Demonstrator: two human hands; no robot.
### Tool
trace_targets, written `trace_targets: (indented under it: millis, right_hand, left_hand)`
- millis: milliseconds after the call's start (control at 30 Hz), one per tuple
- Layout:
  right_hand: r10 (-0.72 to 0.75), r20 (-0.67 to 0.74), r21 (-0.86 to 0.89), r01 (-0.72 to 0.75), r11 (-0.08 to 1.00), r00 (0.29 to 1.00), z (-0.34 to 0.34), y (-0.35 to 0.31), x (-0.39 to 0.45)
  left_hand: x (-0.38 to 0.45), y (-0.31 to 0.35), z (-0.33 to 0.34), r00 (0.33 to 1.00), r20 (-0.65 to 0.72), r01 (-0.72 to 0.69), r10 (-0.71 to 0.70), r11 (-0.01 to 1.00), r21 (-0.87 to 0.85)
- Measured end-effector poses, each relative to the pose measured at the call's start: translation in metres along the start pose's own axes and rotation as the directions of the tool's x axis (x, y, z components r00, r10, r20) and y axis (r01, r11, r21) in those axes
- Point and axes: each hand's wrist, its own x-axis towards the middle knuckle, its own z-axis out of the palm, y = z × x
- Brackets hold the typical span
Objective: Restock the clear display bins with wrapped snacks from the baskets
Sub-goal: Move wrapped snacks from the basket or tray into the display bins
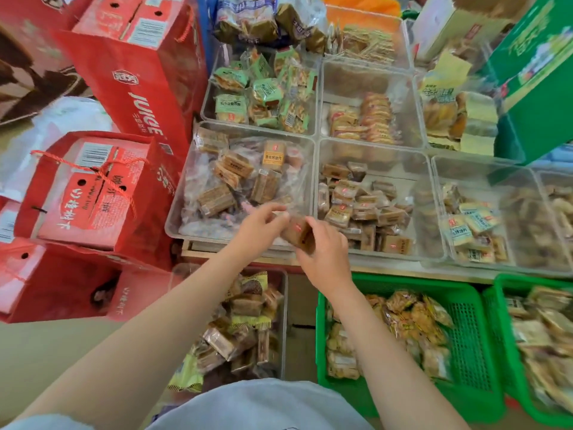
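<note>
My right hand and left hand both pinch one brown wrapped snack over the front rim between two clear bins. I should release it at two o'clock, among its matching packets.

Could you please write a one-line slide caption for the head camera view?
Both hands, left hand and right hand, hold a brown wrapped snack above the clear display bins.

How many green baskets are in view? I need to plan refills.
2: one green basket below the right hand, another at the right edge, cut off. More may lie outside the frame.
</note>
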Motion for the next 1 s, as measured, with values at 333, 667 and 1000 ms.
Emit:
trace_targets:
  millis: [333,667,1000]
  right_hand:
    - [0.219,0.047,-0.179,-0.207,0.962,0.975,-0.046,0.095,0.006]
    - [0.008,-0.158,-0.187,-0.038,0.982,0.987,0.004,0.035,0.016]
    - [-0.053,0.39,-0.474,0.25,0.844,0.919,0.06,-0.022,0.102]
  left_hand:
    - [-0.012,-0.043,0.062,0.942,0.292,-0.336,0.168,0.395,0.855]
    - [-0.025,-0.069,0.018,0.985,0.108,-0.162,0.134,0.51,0.845]
    - [-0.037,-0.091,-0.012,0.995,0.034,-0.065,0.089,0.373,0.926]
